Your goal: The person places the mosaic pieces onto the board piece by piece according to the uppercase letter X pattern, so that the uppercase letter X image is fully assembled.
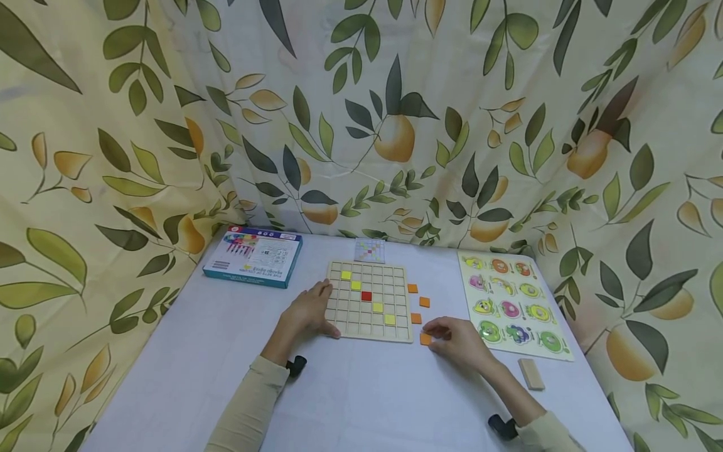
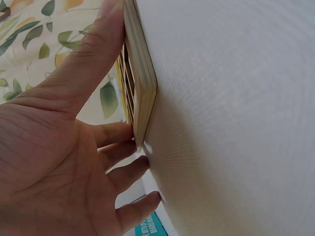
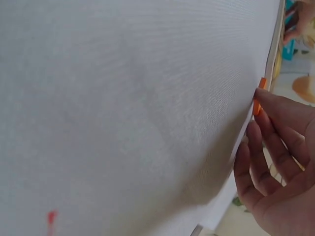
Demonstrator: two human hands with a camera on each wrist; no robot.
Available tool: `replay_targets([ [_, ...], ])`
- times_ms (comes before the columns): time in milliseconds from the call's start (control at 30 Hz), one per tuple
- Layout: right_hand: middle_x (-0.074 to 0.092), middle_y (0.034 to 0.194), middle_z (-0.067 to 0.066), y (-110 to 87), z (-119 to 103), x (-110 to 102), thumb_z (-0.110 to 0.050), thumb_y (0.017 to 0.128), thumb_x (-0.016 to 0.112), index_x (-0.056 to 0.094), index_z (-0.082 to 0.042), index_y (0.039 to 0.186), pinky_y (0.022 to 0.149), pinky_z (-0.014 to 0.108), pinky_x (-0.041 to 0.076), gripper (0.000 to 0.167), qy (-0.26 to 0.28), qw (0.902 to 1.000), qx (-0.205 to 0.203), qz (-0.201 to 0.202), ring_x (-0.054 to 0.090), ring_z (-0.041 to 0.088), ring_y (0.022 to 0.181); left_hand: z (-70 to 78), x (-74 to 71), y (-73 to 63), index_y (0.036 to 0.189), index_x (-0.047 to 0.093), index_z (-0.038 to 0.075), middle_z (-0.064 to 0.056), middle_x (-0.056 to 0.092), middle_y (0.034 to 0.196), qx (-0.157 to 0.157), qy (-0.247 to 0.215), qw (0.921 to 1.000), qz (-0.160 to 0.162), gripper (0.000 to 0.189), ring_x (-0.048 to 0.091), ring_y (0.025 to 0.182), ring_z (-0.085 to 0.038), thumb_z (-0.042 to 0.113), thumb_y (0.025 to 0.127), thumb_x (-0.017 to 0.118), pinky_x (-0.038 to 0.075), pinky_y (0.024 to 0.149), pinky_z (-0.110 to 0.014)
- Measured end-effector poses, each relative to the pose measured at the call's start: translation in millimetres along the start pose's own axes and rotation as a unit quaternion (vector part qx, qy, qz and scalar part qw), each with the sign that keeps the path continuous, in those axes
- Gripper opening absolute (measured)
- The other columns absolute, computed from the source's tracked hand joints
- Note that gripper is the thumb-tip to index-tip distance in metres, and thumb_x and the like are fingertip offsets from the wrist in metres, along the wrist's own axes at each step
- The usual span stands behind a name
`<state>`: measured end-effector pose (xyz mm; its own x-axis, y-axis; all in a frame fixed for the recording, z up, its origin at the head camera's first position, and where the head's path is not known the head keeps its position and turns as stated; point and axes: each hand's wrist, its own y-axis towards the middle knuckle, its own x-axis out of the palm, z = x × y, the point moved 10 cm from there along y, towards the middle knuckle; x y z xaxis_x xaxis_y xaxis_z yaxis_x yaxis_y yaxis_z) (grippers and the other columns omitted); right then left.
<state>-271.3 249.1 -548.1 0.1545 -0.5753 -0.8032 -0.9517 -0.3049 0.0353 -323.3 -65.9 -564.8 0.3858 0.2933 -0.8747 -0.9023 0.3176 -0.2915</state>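
A wooden grid board (image 1: pixel 344 320) lies flat on the table, with several yellow tiles (image 1: pixel 378 307) and one red tile (image 1: pixel 366 296) along a diagonal. My left hand (image 1: pixel 307 311) rests at its near left corner, thumb along the front edge and fingers spread by the left side. The thick layered board edge (image 2: pixel 142 93) shows between thumb and fingers in the left wrist view. To the right of the board, my right hand (image 1: pixel 460 342) pinches an orange tile (image 3: pixel 259 98) between thumb and fingertips, close over the table. Other orange tiles (image 1: pixel 424 302) lie loose beside the board.
Behind the board lies a small pattern card (image 1: pixel 369 250). A blue-edged box (image 1: pixel 254 256) is at the back left. On the right are a fruit picture board (image 1: pixel 516 301) and a small wooden block (image 1: pixel 531 374). A patterned curtain (image 1: pixel 361 125) closes off the back.
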Motion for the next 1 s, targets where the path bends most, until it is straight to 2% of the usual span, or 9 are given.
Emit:
replay_targets([
  [200, 0.076, 0.107, -0.009, 8.6, -3, 6, -0.007, 0.082, 0.088, 0.078, -0.019, 0.112, 0.085, 0.031, 0.059, 0.033, 0.011, 0.9999, -0.007, -0.002, 0.068, 0.011, 0.096, -2.2, -0.4, 0.0, 0.165, 0.025, 0.004, -0.016, 0.019, 0.173, -0.003, -0.006, 1.0000, 0.004, 0.133, 0.024, 0.157, -0.036, 0.054, 0.065, 0.096, 0.023, 0.128, -0.051],
  [433, 0.075, 0.112, -0.005, 19.9, -1, 4, -0.004, 0.083, 0.087, 0.077, -0.017, 0.115, 0.089, 0.035, 0.060, 0.036, 0.023, 0.9994, -0.010, 0.023, 0.070, 0.013, 0.099, -2.8, 1.6, 2.0, 0.165, 0.025, 0.004, -0.016, 0.019, 0.173, -0.004, -0.002, 1.0000, 0.004, 0.130, 0.024, 0.157, -0.035, 0.053, 0.067, 0.096, 0.021, 0.129, -0.051],
  [667, 0.074, 0.110, 0.002, 29.6, 5, 0, 0.002, 0.085, 0.083, 0.074, -0.010, 0.120, 0.084, 0.025, 0.061, 0.038, 0.060, 0.9974, 0.015, 0.036, 0.071, 0.014, 0.094, -2.4, 1.7, 3.1, 0.165, 0.025, 0.005, -0.016, 0.019, 0.173, -0.004, 0.005, 1.0000, 0.005, 0.130, 0.025, 0.157, -0.034, 0.053, 0.067, 0.096, 0.022, 0.129, -0.051],
  [867, 0.075, 0.107, 0.006, 36.4, 0, 0, 0.003, 0.084, 0.084, 0.074, -0.004, 0.118, 0.080, 0.025, 0.062, 0.037, 0.084, 0.9951, -0.006, 0.052, 0.073, 0.016, 0.091, -1.0, -0.1, 1.7, 0.165, 0.026, 0.004, -0.016, 0.019, 0.173, 0.000, 0.000, 1.0000, 0.005, 0.131, 0.025, 0.157, -0.034, 0.053, 0.066, 0.096, 0.023, 0.128, -0.052],
  [1000, 0.075, 0.108, 0.006, 42.4, -7, 5, 0.001, 0.085, 0.084, 0.073, -0.005, 0.120, 0.081, 0.025, 0.062, 0.038, 0.093, 0.9944, -0.010, 0.050, 0.072, 0.016, 0.092, -0.5, -0.7, 0.6, 0.165, 0.026, 0.004, -0.015, 0.020, 0.172, 0.001, -0.002, 1.0000, 0.007, 0.132, 0.026, 0.157, -0.034, 0.054, 0.064, 0.097, 0.023, 0.128, -0.052],
])
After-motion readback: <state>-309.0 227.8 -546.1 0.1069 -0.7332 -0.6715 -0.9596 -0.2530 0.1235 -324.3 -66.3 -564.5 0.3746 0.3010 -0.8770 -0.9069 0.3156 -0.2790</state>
